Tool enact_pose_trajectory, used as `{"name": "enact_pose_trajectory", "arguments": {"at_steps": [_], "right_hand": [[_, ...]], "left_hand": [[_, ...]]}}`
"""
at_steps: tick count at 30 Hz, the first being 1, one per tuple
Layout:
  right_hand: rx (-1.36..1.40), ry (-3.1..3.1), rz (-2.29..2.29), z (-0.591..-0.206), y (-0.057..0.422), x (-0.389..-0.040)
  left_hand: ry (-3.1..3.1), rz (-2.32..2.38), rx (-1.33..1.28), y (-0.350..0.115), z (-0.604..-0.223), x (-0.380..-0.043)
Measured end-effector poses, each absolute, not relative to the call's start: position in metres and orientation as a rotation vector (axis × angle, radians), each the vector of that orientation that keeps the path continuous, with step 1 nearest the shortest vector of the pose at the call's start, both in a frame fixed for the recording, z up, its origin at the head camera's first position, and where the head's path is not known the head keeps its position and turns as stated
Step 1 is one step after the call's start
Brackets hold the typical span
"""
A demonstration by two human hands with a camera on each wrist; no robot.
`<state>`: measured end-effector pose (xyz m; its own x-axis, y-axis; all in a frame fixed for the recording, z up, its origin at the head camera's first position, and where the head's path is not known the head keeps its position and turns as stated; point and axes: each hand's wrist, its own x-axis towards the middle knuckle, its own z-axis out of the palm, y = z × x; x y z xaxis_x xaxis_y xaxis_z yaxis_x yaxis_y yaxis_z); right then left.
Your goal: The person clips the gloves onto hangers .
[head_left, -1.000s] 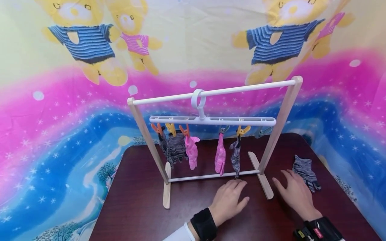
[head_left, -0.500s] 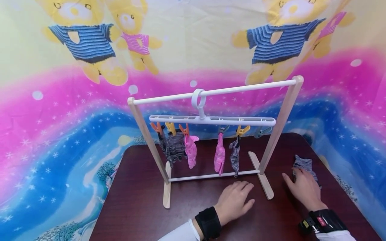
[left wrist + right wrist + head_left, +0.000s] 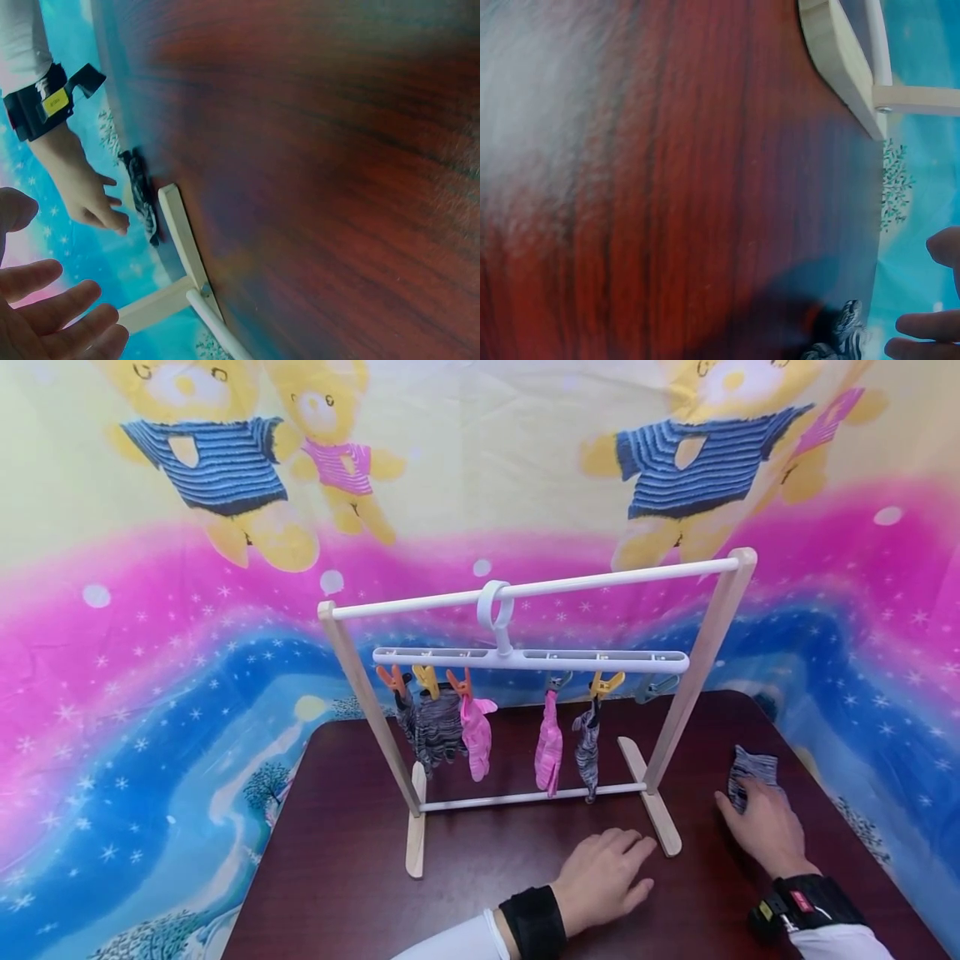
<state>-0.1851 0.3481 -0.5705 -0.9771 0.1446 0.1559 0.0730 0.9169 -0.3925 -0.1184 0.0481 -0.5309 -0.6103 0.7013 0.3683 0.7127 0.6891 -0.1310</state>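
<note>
A grey-black marled knitted glove point(image 3: 753, 764) lies on the dark wooden table at the right, partly covered by my right hand point(image 3: 768, 827). In the right wrist view the fingers point(image 3: 930, 326) show apart from the glove point(image 3: 847, 334), which lies lower with a dark shadow beside it. My left hand point(image 3: 603, 881) hovers over the table near the rack's right foot, palm down and holding nothing; its fingers point(image 3: 60, 311) are spread in the left wrist view. Pink gloves point(image 3: 550, 745) and grey gloves point(image 3: 441, 722) hang by pegs from a white hanger point(image 3: 495, 658).
The hanger hooks over the top bar point(image 3: 622, 582) of a wooden rack, whose right foot point(image 3: 660, 822) stands between my hands. A teal peg point(image 3: 655, 687) at the hanger's right end holds nothing. A printed bear curtain point(image 3: 480, 485) surrounds the table point(image 3: 337, 902).
My right hand has moved right and over the glove on the table, covering part of it. The left hand has shifted right and slightly nearer. The rack and hanging gloves look the same.
</note>
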Motion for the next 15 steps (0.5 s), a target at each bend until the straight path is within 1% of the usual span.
{"name": "enact_pose_trajectory", "arguments": {"at_steps": [8, 15], "right_hand": [[-0.151, -2.928, 0.605, -0.578, 0.353, -0.187], [-0.164, -2.967, 0.585, -0.581, 0.361, -0.192]], "left_hand": [[-2.497, 0.029, -1.209, 0.053, -0.537, -0.11], [-2.499, 0.116, -1.244, 0.057, -0.542, -0.104]]}}
